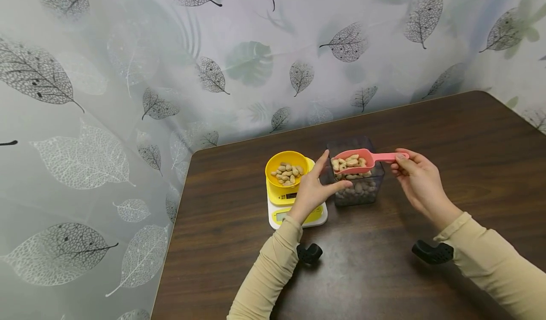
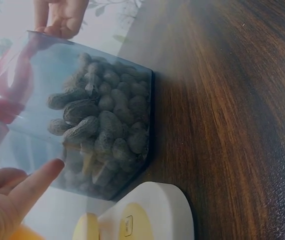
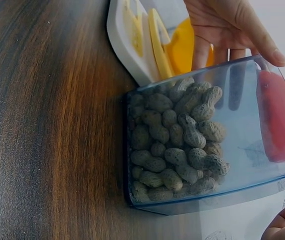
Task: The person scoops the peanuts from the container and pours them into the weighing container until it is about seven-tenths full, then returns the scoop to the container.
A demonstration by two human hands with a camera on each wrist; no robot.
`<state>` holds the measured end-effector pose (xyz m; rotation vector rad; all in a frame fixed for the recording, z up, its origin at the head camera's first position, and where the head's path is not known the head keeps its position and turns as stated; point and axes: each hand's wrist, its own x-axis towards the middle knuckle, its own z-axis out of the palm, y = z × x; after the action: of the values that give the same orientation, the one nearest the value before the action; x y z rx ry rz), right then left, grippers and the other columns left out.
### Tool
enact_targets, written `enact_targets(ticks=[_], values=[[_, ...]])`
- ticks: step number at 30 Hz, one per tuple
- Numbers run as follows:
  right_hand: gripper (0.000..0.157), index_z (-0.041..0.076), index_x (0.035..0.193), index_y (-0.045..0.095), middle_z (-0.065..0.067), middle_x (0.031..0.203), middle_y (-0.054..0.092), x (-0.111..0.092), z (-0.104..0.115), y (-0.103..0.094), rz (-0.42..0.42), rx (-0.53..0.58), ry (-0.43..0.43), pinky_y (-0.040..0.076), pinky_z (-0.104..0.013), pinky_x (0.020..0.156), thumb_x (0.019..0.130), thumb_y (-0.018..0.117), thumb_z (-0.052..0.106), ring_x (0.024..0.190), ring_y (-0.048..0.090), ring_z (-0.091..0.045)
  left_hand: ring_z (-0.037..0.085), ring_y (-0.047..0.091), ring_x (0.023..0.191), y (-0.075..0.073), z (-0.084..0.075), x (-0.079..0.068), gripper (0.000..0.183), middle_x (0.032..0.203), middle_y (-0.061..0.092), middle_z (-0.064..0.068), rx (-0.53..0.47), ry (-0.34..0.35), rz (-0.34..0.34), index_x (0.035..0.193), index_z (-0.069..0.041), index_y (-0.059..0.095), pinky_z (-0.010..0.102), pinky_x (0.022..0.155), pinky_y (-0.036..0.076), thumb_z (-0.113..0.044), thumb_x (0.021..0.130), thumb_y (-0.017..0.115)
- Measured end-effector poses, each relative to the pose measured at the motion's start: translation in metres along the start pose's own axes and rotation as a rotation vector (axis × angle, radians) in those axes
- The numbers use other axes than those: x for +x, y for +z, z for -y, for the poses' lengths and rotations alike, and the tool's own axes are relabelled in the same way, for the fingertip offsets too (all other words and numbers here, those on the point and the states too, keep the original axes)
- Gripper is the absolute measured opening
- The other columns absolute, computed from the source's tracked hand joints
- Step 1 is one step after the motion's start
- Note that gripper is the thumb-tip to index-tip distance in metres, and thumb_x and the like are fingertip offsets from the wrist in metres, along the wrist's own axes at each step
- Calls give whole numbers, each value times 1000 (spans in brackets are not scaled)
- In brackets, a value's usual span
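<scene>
Head view: a pink scoop [image 1: 372, 158] with a load of peanuts [image 1: 352, 161] is being held roughly level at the mouth of a clear container [image 1: 377, 181]. The end of its handle is being pinched between thumb and fingers of the right hand [image 1: 420, 180]. The left hand [image 1: 313, 191] is being held spread, thumb well apart from fingers, around the container's near left corner. Alongside, a yellow bowl [image 1: 290, 157], part-filled, is being supported by a scale [image 1: 276, 198]; its near end is being crossed by the left wrist, so bowl or scale could be jogged by a careless sweep.

Left wrist view: the heaped stock [image 2: 105, 107] is being shown through the wall, the scoop's pink behind its upper part. Nuts could be shed by a twist of the handle, gripped as it is so far back.

Right wrist view: the left fingers are being seen beyond the wall, straight; firmness of contact cannot be told. Should the rim be caught by the scoop, the container could be dragged or tipped, if only lightly steadied.
</scene>
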<state>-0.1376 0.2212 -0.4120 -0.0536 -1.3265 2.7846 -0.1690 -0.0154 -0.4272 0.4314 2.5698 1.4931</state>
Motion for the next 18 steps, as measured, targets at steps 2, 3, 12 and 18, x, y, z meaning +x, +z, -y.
enact_targets(ticks=[2,3,12,18], values=[[19,6,105,53,-1,87,58,0,0,0,-1,-6,0,50,-18,68,88,60,6,74,57,-10,17,46,130,0,0,0,87,149,36,-7,2,-4,1,140,-54,18,36,98,47,-57,72,71],[18,7,105,53,-1,88,58,0,0,1,-2,-9,1,50,-18,68,88,60,6,74,57,-9,17,46,130,-1,-1,1,88,149,36,-7,1,-4,2,141,-52,18,34,96,48,-56,72,72],[19,6,106,54,-3,88,58,2,6,9,14,16,-14,51,-18,68,88,60,5,74,57,-10,16,45,131,-7,-9,-1,90,150,34,-8,-14,21,15,145,-42,21,33,94,50,-52,73,73],[20,4,107,52,-5,87,59,7,11,17,35,38,-36,51,-19,68,88,59,4,73,57,-11,18,44,130,-15,-13,-1,89,150,34,-8,-14,64,8,146,-37,24,36,97,49,-48,73,75]])
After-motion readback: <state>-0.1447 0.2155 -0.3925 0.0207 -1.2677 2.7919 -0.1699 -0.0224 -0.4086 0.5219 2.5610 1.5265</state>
